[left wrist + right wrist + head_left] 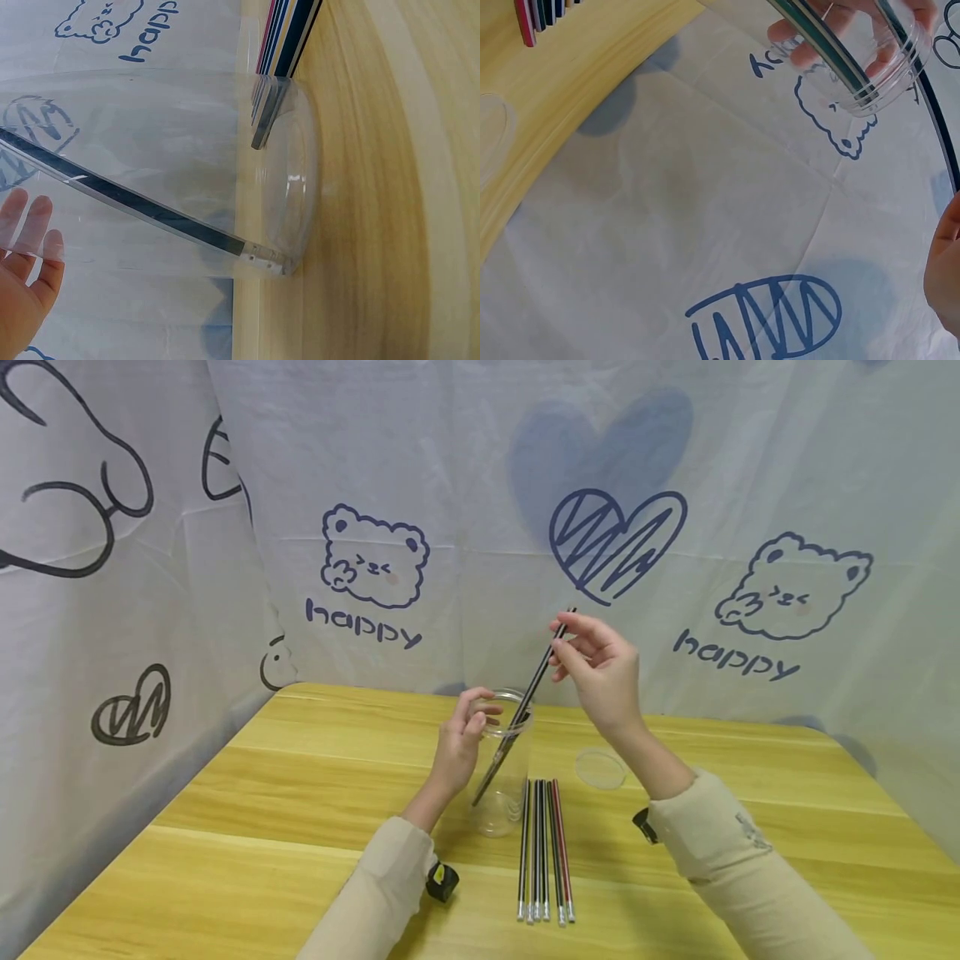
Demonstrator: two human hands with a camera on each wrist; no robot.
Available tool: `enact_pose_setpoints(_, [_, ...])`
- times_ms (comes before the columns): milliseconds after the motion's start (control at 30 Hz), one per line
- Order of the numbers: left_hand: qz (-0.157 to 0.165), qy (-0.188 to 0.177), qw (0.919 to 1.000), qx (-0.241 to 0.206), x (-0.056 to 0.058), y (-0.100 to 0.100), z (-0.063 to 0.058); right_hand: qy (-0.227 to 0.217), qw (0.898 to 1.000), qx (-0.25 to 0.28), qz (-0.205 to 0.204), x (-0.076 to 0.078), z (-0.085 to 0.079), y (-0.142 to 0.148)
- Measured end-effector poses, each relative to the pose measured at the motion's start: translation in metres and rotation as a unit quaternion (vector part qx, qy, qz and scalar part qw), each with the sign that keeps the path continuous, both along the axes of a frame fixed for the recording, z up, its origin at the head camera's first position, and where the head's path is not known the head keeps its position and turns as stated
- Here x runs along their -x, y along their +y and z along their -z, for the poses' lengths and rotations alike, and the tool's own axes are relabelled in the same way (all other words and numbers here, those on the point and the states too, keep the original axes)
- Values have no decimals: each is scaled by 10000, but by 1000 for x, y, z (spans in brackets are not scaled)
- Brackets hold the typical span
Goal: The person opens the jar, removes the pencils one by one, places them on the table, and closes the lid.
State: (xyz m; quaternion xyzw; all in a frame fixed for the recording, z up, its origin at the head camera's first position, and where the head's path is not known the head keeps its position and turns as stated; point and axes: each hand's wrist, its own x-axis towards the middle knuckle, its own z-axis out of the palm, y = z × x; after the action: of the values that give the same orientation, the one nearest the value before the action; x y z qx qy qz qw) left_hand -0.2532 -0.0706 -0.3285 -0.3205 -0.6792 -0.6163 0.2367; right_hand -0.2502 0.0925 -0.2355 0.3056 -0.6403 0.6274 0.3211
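Note:
My left hand [456, 747] grips a tall clear plastic jar [495, 818] near its rim, and the jar stands on the table. A dark pencil [542, 670] slants down through the jar's mouth; my right hand [603, 675] pinches it near its upper end. Inside the jar leans at least one more dark pencil [832, 52], its top by the rim in the right wrist view. The left wrist view shows a pencil [150, 201] through the clear wall, its silver end at the jar's bottom.
Several pencils [543, 852], mostly dark with one red, lie side by side just right of the jar, silver ends toward me. A round clear lid [600, 769] lies on the wood-grain table [300, 827]. Behind hangs a printed white curtain [480, 468].

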Motion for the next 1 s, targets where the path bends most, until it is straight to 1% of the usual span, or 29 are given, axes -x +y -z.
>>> enact_pose_setpoints(133, [-11,28,10000,-8,0,0,0,25,9993,-171,336,0,0,1])
enact_pose_setpoints(233, [-43,49,10000,-5,0,0,0,60,9987,-217,447,0,1,3])
enact_pose_setpoints(500, [50,-29,10000,-70,2,0,1,190,9997,132,-78,2,3,6])
enact_pose_setpoints(700, [-20,28,10000,-50,1,0,0,313,9992,243,3,2,3,9])
enact_pose_setpoints(900, [14,11,10000,-63,-1,1,-1,254,9980,576,2,1,2,10])
enact_pose_setpoints(1000, [2,8,10000,-63,-1,1,-1,221,9977,635,59,1,1,11])
